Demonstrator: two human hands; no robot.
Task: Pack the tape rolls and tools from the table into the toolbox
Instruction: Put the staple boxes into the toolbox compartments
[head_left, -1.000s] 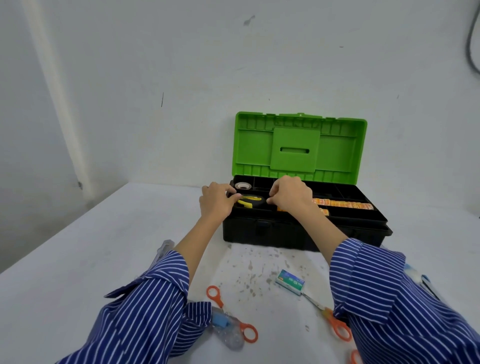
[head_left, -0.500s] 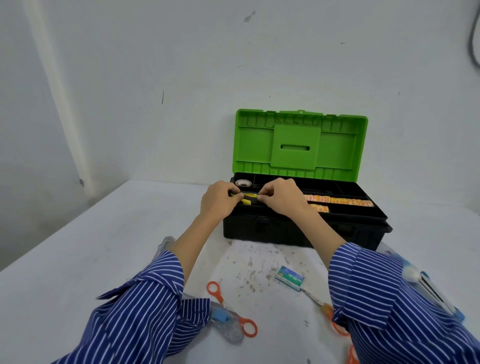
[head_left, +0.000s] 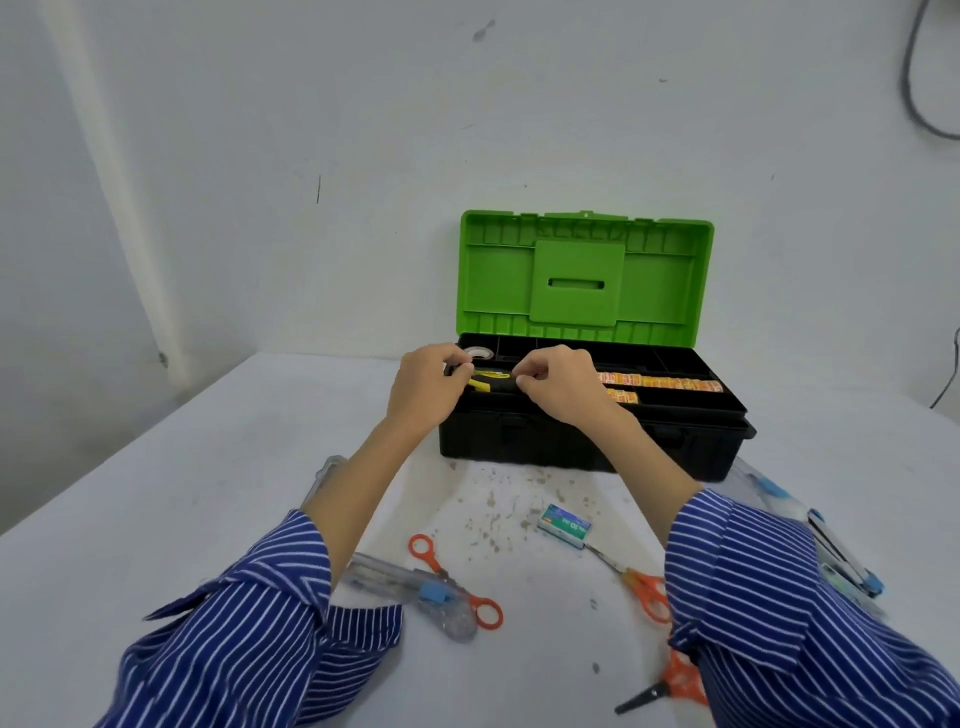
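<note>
Black plastic toolbox (head_left: 571, 444) with its bright green lid (head_left: 584, 278) raised upright, centre of the frame, standing on a white table (head_left: 156, 519).

Black-and-yellow roll of tape (head_left: 488, 383), at the left end of the toolbox's top tray, held between both hands. Left hand (head_left: 423, 387): fingers curled, pinching the roll's left side. Right hand (head_left: 558, 384): fingers curled, pinching its right side.

Clear tape roll (head_left: 479, 353), in the tray's back left compartment, just behind the hands.

Orange-and-yellow patterned strips (head_left: 660, 383), lying lengthwise in the tray to the right of the right hand (what they are cannot be told).

On the table, lower part of the frame: small green-and-white box (head_left: 565, 526) at centre; orange-handled scissors (head_left: 636, 582) just right of it; a second orange-handled pair (head_left: 457, 584) at lower centre-left, crossing a clear plastic tool with a blue part (head_left: 410, 587); a third pair (head_left: 670, 683) at the bottom, partly hidden by the striped blue right sleeve (head_left: 779, 613).
</note>
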